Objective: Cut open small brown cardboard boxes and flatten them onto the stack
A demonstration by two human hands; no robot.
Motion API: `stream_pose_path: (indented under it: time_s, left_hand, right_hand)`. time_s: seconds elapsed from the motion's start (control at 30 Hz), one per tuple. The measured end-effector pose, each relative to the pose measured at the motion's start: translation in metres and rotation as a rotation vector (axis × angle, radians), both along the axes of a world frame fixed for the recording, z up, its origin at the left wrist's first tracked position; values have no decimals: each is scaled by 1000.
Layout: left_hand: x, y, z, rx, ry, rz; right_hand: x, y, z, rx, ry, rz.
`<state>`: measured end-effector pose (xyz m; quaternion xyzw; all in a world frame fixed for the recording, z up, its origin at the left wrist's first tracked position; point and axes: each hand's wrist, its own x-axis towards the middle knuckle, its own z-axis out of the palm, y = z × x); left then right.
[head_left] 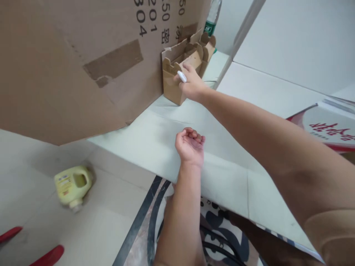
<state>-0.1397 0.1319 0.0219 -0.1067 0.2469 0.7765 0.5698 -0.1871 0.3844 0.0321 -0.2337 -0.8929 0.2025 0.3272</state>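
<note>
My right hand (191,82) reaches over the near side of a small brown cardboard carton (172,85), its fingers at the carton's notched upper edge. Between those fingers sticks out a small white oblong object (182,76); its kind cannot be made out. Closer to me, my left hand (190,146) hovers palm up over the pale tabletop (155,136). Its fingers are loosely curled and the visible palm holds nothing. The carton stands upright against a large cardboard box (111,92) with printed black characters and strips of brown tape.
A green-labelled clear bottle (212,22) stands behind the cartons. To the right is a red and white printed package (330,125). On the floor at left lie a yellow jug (72,184) and red pointed items (48,256). The large box overhangs the table's left edge.
</note>
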Motion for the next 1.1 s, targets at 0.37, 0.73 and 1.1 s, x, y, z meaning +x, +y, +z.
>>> stream_pose_path:
  time_s: [0.37,0.73,1.1]
  left_hand:
    - [9,-21,-5,-264,839,561]
    - [39,-14,19,291,1008,-42]
    - [83,3,3,375,1111,-136]
  right_hand:
    - [110,-129,25,-653,448,-148]
    - [376,-332,21,-41,71,-404]
    - [417,-322,11,-171,142,-582]
